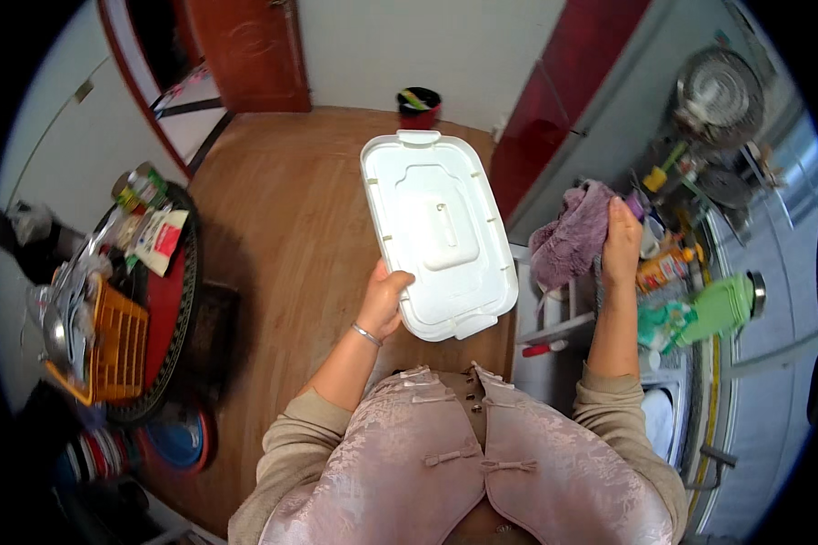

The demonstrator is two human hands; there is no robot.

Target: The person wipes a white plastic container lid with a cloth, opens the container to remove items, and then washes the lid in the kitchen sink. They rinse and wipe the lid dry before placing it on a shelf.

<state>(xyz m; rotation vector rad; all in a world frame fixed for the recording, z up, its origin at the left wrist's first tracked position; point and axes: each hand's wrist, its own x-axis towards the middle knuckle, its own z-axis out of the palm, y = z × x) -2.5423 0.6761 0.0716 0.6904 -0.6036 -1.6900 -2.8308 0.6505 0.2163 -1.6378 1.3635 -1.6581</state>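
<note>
A white plastic box lid (pixel 463 286), with rounded corners and clip tabs at its short ends, is held up in front of me over the wooden floor. My left hand (pixel 387 300) grips its lower left edge, thumb on the face towards me. To the right of the lid, and apart from it, my right hand (pixel 622 242) holds a bunched purple plush cloth (pixel 572 235). The cloth hangs to the left of the fingers, beside the counter. Most of the right fingers are hidden behind the cloth.
At right, the counter holds an orange bottle (pixel 664 271), a green container (pixel 719 310) and a sink (pixel 661 415). At left stands a round table (pixel 160 300) with an orange plastic basket (pixel 119 347) and food packages (pixel 158 238). A bin (pixel 419 112) stands by the far wall.
</note>
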